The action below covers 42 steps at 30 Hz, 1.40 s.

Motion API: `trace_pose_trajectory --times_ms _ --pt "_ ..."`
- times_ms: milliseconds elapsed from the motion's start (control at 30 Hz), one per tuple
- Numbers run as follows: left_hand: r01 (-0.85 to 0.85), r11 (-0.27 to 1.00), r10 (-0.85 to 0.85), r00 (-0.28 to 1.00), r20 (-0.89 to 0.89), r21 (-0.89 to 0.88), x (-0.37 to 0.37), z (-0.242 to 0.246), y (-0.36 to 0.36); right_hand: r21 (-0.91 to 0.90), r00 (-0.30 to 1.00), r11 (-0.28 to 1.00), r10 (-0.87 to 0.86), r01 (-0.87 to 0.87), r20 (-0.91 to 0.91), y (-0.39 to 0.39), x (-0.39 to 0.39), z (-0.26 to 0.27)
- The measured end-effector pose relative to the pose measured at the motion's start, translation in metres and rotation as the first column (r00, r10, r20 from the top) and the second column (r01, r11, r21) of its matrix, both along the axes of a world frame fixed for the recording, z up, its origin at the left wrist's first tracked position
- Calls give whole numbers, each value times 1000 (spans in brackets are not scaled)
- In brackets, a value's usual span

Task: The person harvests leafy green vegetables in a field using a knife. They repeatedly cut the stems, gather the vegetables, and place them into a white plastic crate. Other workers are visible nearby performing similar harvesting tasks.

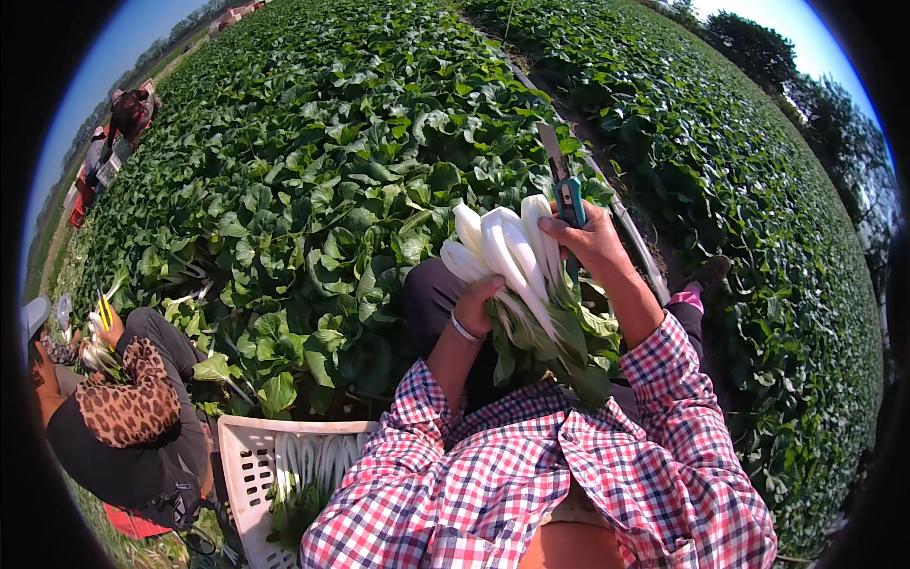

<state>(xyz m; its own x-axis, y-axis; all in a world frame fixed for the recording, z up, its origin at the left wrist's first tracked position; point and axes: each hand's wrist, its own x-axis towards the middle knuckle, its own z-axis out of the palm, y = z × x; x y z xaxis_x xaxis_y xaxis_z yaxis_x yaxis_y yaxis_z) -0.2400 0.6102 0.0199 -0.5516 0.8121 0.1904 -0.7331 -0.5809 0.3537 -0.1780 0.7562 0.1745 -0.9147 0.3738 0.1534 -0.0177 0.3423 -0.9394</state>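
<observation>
A bunch of bok choy [512, 245] with thick white stalks lies across my hands, its stalk ends up and its green leaves hanging towards my lap. My left hand [478, 306] grips the bunch from the left side and wears a silvery bracelet. In my right hand [593, 238] is a teal-handled utility knife [567, 195], its long blade pointing up and away from the bunch. The thumb of that same hand also presses on the rightmost stalk. The leaves partly hide my fingers.
A pale plastic crate [245, 462] holding bok choy stands at my left side. Beyond it a co-worker [128, 412] crouches with a yellow knife [104, 313] and vegetables. Leafy crop rows [341, 142] spread ahead, and a pale pipe [625, 220] runs along the furrow at right.
</observation>
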Motion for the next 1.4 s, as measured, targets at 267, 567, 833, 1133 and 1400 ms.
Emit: trace_pose_trajectory --times_ms 267,567,833,1133,1400 --pt "-230 973 229 962 150 -11 -3 0 -28 56 962 966 246 -254 114 13 -17 -24" --pt "-519 854 502 816 288 -18 0 23 -56 -176 764 770 635 -614 115 -12 -5 -82" --pt "-665 701 711 625 322 -258 31 32 -62 -168 787 803 595 -572 165 -33 14 -107" --pt "-754 398 762 589 -270 -522 88 58 -178 -455 726 687 677 -566 118 -79 20 -125" --pt "-865 -394 381 153 -912 -310 167 43 -247 -489 626 591 772 -641 112 -114 8 -124"
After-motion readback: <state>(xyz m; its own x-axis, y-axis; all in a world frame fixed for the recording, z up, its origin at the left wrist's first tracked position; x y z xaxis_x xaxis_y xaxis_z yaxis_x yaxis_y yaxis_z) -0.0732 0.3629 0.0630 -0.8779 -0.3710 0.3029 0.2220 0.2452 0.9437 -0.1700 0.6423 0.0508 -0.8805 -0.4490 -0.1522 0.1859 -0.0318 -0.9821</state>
